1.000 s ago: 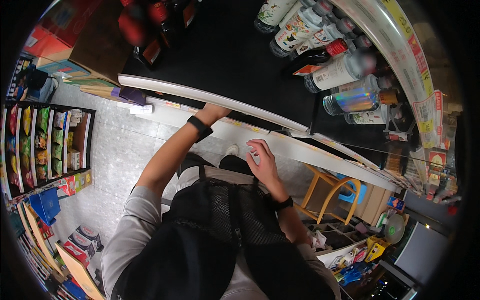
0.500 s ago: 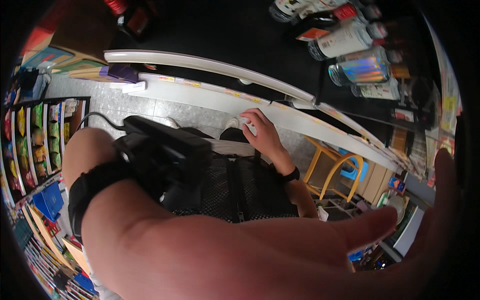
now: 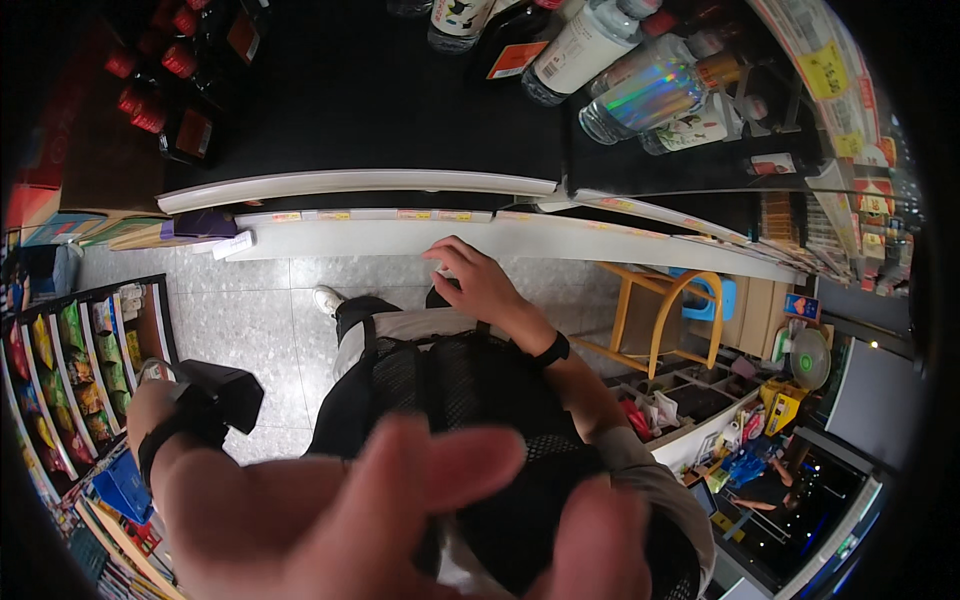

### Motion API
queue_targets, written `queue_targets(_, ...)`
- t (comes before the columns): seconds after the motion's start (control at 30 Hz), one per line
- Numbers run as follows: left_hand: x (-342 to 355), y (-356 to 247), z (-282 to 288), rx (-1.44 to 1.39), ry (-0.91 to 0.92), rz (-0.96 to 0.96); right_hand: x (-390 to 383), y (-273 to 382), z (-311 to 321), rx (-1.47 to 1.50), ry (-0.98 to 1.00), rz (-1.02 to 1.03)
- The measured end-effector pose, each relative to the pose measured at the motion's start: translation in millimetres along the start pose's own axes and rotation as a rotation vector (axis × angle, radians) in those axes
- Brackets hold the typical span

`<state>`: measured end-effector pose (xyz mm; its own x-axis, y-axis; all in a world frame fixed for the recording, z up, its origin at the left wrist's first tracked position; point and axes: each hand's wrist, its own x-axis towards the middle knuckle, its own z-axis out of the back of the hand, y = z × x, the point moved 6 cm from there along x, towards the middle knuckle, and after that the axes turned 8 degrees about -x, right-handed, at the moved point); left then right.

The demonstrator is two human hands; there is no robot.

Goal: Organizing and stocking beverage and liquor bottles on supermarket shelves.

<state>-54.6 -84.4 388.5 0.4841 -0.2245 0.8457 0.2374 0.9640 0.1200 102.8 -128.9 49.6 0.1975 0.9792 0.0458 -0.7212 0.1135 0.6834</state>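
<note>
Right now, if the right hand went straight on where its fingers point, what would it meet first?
Likely the white lower shelf front, just up-left of the loosely curled right hand in the picture. Depth is unclear from one view; it could pass above.

Dark bottles with red caps [image 3: 190, 130] crowd the left end of a black shelf [image 3: 350, 120] edged in white, while we see clear bottles with white labels [image 3: 585, 55] grouped toward the right, well apart from them. Among these we spot a dark bottle with an orange label [image 3: 515, 52] and, farther right, a clear bottle with an iridescent label [image 3: 645, 98]. Below, we see a grey tiled floor [image 3: 235, 320] with a white shoe [image 3: 327, 299] planted on it.
</note>
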Motion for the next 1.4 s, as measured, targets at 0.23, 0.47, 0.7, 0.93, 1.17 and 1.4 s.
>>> queue_targets(0.23,-42.6,47.8,-65.0,-0.375,0.527,0.358,-29.9,-4.6,46.4,-0.043,-0.064,-0.063)
queue_targets(0.47,-115.6,26.9,-128.4,-0.689,0.63,0.748,-84.7,-36.0,178.6,-0.075,-0.913,0.06)
queue_targets(0.7,-103.4,13.5,-168.4,-0.653,0.597,0.807,-11.2,-71.3,250.7,-0.253,-1.074,-0.149)
queue_targets(0.93,-115.5,-3.5,-172.4,-0.58,0.646,0.965,-3.3,-72.2,258.5,-0.358,-1.3,-0.003)
queue_targets(1.17,-144.4,-2.0,-166.5,-0.5,0.589,1.135,-7.5,-162.0,314.7,-0.068,-1.105,-0.324)
queue_targets(1.4,-129.2,-0.1,-185.9,-0.608,0.647,1.125,-44.1,-150.5,300.3,0.308,-1.379,-0.07)
